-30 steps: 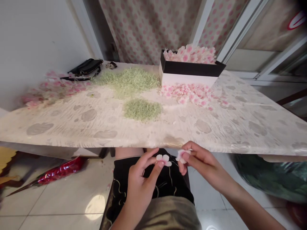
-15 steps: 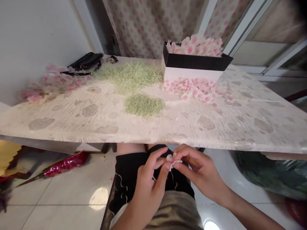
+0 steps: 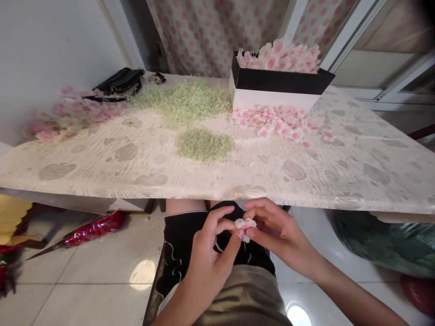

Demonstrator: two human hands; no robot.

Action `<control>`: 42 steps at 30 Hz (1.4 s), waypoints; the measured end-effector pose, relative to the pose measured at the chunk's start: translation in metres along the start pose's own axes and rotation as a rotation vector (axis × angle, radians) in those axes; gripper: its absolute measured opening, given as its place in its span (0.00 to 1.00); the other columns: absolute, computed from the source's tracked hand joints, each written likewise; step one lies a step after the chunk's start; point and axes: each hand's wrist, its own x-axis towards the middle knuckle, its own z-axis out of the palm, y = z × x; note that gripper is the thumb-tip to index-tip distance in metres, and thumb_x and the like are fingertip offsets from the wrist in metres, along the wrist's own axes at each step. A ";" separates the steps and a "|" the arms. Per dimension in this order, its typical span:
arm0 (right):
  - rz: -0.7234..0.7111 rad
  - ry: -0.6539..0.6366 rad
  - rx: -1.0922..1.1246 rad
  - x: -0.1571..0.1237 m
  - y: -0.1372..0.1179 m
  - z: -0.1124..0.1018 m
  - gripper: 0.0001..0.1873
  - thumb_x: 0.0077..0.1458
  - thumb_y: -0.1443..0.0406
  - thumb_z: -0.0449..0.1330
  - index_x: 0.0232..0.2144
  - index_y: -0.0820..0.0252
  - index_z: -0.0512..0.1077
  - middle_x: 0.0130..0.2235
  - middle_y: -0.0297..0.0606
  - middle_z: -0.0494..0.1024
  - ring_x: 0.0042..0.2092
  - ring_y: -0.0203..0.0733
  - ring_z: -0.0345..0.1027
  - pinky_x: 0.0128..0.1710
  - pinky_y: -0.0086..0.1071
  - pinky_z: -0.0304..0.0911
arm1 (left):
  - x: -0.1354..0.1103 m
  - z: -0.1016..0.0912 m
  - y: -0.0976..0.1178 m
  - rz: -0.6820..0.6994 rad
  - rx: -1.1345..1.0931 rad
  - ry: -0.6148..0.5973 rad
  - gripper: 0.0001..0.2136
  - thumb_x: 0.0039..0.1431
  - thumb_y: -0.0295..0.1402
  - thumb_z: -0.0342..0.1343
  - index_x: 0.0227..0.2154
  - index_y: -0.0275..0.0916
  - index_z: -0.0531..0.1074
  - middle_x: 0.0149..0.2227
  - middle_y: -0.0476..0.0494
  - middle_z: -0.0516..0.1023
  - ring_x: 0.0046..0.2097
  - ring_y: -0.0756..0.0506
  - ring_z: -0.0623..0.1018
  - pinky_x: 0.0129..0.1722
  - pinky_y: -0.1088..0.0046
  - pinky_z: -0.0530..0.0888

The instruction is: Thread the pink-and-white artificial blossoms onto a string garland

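Below the table (image 3: 217,181), the left hand (image 3: 209,253) and right hand (image 3: 278,231) pinch a small pink-white blossom (image 3: 245,227).

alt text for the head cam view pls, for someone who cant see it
The left hand and right hand pinch a small pink-and-white blossom above the person's lap, just below the table edge. On the patterned table cover lie piles of pale green shredded fibre and loose pink blossoms, beside a black-and-white box heaped with more blossoms.

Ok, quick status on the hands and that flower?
Left hand and right hand pinching a pale pink blossom between them, above the lap. Patterned table edge just beyond.
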 end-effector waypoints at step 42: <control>-0.269 0.168 -0.949 0.100 -0.040 -0.046 0.06 0.53 0.73 0.56 0.30 0.59 0.71 0.31 0.38 0.75 0.34 0.43 0.70 0.35 0.37 0.63 | 0.005 -0.005 0.004 -0.210 -0.211 0.015 0.03 0.58 0.29 0.60 0.29 0.39 0.75 0.30 0.50 0.80 0.35 0.50 0.79 0.37 0.79 0.75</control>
